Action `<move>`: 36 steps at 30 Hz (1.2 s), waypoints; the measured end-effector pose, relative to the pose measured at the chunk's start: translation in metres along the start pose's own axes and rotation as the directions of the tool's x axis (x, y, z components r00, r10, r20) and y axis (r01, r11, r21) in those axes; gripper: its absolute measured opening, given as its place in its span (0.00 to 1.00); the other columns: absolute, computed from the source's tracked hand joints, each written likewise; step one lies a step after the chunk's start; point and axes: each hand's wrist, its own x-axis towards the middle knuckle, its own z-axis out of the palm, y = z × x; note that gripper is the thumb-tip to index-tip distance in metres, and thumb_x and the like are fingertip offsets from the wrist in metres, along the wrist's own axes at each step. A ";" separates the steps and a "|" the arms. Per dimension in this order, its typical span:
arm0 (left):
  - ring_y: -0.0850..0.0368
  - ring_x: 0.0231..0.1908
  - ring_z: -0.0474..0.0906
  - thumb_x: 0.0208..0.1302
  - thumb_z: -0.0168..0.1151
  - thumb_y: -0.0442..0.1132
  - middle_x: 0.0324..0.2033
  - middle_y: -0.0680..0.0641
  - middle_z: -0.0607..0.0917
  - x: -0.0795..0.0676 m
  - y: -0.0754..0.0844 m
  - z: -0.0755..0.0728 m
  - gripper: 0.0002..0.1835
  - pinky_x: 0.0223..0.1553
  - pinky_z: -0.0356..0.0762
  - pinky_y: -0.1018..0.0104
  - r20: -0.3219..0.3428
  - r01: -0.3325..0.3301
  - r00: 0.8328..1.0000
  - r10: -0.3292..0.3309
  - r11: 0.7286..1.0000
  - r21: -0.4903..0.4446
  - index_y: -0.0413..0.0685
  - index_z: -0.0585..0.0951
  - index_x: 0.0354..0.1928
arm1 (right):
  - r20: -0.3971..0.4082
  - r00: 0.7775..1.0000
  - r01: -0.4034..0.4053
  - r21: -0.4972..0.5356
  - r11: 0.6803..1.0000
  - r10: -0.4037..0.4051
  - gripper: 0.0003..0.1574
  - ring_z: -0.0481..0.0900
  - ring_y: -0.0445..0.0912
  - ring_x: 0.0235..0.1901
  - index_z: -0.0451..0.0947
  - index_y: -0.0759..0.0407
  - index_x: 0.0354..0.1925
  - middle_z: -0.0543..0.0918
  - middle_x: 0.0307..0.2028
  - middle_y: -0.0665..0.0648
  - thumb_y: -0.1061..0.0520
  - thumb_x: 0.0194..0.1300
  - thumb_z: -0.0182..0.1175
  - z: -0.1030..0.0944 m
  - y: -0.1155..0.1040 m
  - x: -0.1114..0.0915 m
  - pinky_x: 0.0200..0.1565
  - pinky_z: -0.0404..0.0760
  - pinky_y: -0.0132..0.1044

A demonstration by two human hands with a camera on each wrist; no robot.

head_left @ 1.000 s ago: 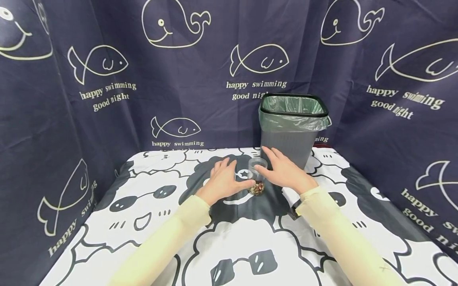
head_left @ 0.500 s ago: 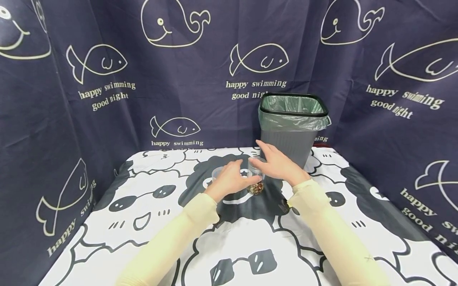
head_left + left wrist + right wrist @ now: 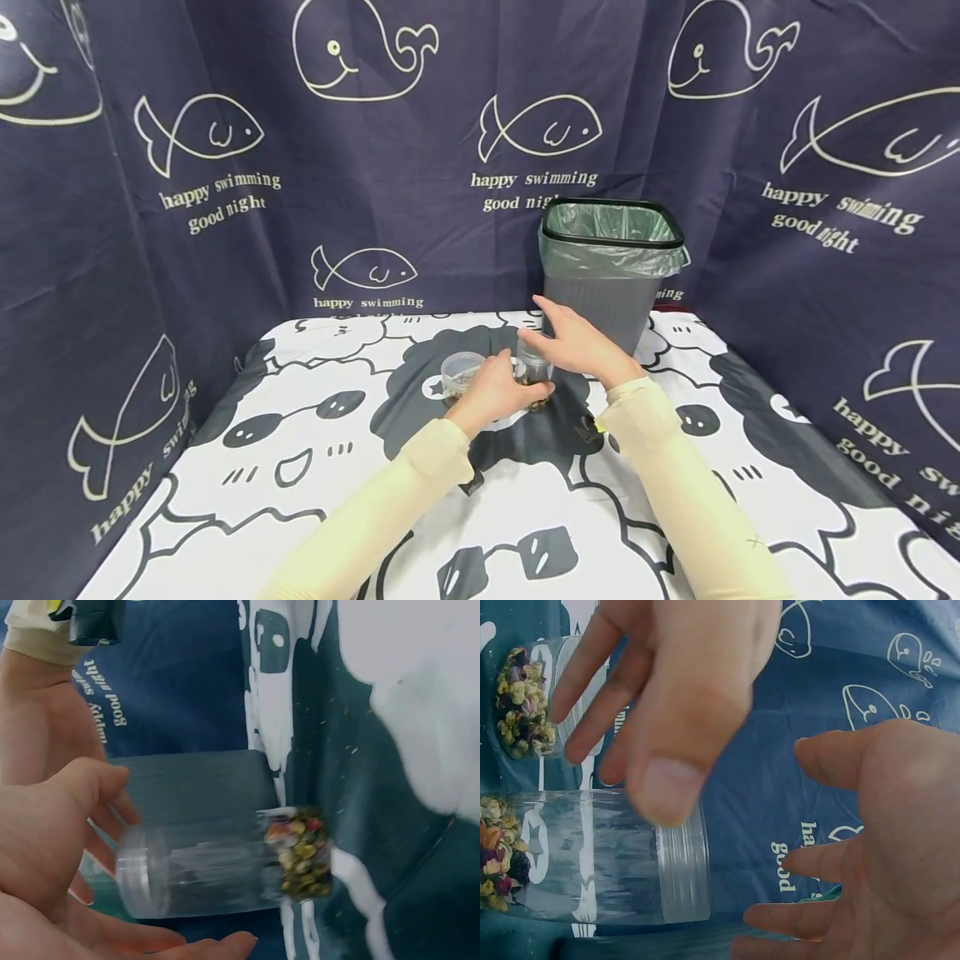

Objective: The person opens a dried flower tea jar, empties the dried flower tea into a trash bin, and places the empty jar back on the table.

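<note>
A clear plastic jar [image 3: 535, 372] stands upright on the cloth between my hands, with dried flower buds [image 3: 304, 856] in its bottom and a clear ridged top [image 3: 682, 862]. My left hand [image 3: 495, 390] is at its left side, thumb and fingers spread around it without curling in. From the right, my right hand [image 3: 583, 343] reaches close to the jar's top, its fingers extended and apart. Beyond the left hand sits a second clear tub [image 3: 459, 367], partly hidden by that hand; the right wrist view shows more dried flowers [image 3: 525, 705] inside it.
A grey trash bin [image 3: 603, 304] lined with a green bag stands right behind the jar, near the dark curtain [image 3: 420, 192]. The table is covered by a sheep-print cloth [image 3: 300, 433]. Small crumbs [image 3: 355, 750] lie scattered on it.
My left hand has shifted right and slightly nearer, along the jar's side, uncovering the second tub. My right hand has moved a little left toward the jar's top.
</note>
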 end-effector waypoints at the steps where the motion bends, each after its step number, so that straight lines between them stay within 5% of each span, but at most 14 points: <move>1: 0.38 0.70 0.70 0.62 0.68 0.65 0.71 0.32 0.71 0.001 -0.002 0.003 0.55 0.66 0.72 0.45 -0.001 -0.004 1.000 0.004 1.000 -0.014 0.32 0.60 0.77 | 0.003 1.000 -0.002 0.001 1.000 0.002 0.52 0.55 0.63 0.78 0.47 0.57 0.82 0.59 0.79 0.66 0.34 0.76 0.52 0.000 0.001 -0.001 0.74 0.58 0.61; 10: 0.41 0.62 0.78 0.62 0.69 0.63 0.63 0.35 0.80 0.007 -0.018 0.019 0.49 0.61 0.77 0.47 -0.008 -0.021 1.000 0.020 0.992 -0.122 0.34 0.66 0.73 | 0.029 0.999 -0.025 0.022 0.999 0.024 0.52 0.58 0.64 0.77 0.47 0.57 0.83 0.59 0.78 0.67 0.33 0.76 0.50 -0.006 0.003 -0.003 0.73 0.59 0.62; 22: 0.40 0.61 0.78 0.63 0.69 0.57 0.62 0.36 0.79 0.013 -0.030 0.043 0.46 0.60 0.77 0.46 -0.028 -0.009 1.000 0.007 0.997 -0.074 0.36 0.66 0.73 | 0.113 0.990 -0.088 0.063 0.994 0.080 0.50 0.69 0.64 0.71 0.52 0.52 0.82 0.70 0.72 0.69 0.30 0.75 0.49 -0.002 0.021 0.000 0.70 0.67 0.61; 30: 0.38 0.66 0.75 0.66 0.69 0.54 0.67 0.33 0.76 0.014 -0.026 0.041 0.45 0.64 0.74 0.44 -0.018 0.035 0.999 -0.037 0.995 -0.089 0.36 0.63 0.76 | 0.257 0.966 -0.093 0.309 0.947 0.011 0.44 0.76 0.60 0.65 0.57 0.53 0.80 0.71 0.72 0.67 0.39 0.76 0.57 0.006 0.039 0.008 0.61 0.80 0.54; 36: 0.39 0.66 0.75 0.70 0.66 0.51 0.65 0.34 0.78 0.017 -0.024 0.043 0.40 0.65 0.74 0.45 -0.042 0.025 0.999 -0.028 0.997 -0.072 0.37 0.64 0.75 | 0.279 0.960 -0.071 0.362 0.929 -0.035 0.44 0.78 0.58 0.64 0.59 0.55 0.79 0.72 0.71 0.66 0.44 0.74 0.62 0.009 0.044 0.011 0.53 0.85 0.48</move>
